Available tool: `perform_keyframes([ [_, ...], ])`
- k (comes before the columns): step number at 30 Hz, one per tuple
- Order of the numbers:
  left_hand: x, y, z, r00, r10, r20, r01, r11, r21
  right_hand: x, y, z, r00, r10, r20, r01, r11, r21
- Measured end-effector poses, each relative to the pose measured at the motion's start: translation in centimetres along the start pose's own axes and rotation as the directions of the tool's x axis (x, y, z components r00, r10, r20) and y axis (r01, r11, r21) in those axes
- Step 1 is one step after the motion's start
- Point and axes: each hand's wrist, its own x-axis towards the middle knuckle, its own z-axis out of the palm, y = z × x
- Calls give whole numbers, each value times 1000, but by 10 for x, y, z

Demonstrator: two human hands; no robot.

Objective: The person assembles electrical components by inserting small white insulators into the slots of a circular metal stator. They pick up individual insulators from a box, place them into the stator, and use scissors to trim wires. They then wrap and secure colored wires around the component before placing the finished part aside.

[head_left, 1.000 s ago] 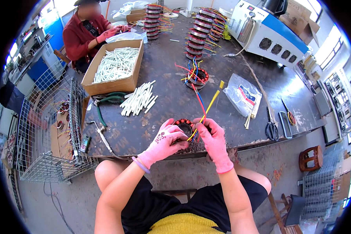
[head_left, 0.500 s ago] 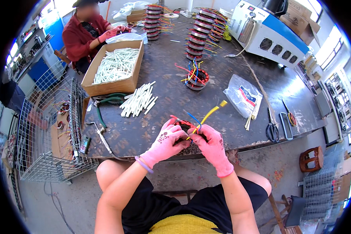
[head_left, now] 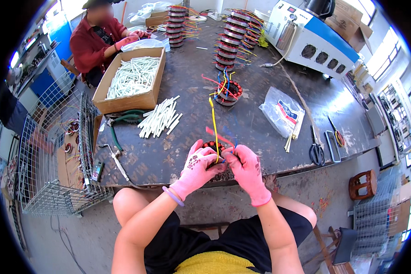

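Observation:
A small ring-shaped motor stator (head_left: 209, 146) with red windings is at the table's near edge, partly hidden by my gloved hands. My left hand (head_left: 195, 168), in a pink glove, is closed around its left side, thumb near the wire roots. Fingers of my right hand (head_left: 247, 170), gloved alike, pinch a blue wire (head_left: 234, 147) at the stator's right side; its upper part is blurred. A yellow wire (head_left: 214, 123) stands up from the stator, and a red wire (head_left: 218, 135) slants beside it. Beyond sits another wired stator (head_left: 229, 95).
White sleeve tubes (head_left: 160, 118) lie left of a carton (head_left: 128, 106) full of them. Stacked stators (head_left: 227, 45) stand at the back. Scissors (head_left: 316, 153), a phone (head_left: 333, 147) and a plastic bag (head_left: 278, 112) are at right. A co-worker (head_left: 96, 43) sits far left.
The yellow wire has swung from slanting right to nearly upright, leaving my right fingers. The red wire now stretches rightward. My right hand has shifted slightly; my left stays on the stator.

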Motion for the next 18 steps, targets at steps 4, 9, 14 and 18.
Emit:
perform_keyframes([
  [4,4,-1,1,999,15,-45,-15,1000,-1,-6,-8,1,987,-150,-52,151,988,13],
  [9,1,1,-5,997,32,66,-34,999,24,-10,-6,-10,995,77,61,-86,984,154],
  [14,8,-4,-28,965,57,256,-26,992,-122,-15,-3,-32,928,326,181,-371,860,351],
  [18,12,4,-39,951,86,298,-37,986,-164,-15,-3,-25,926,339,165,-377,805,459],
])
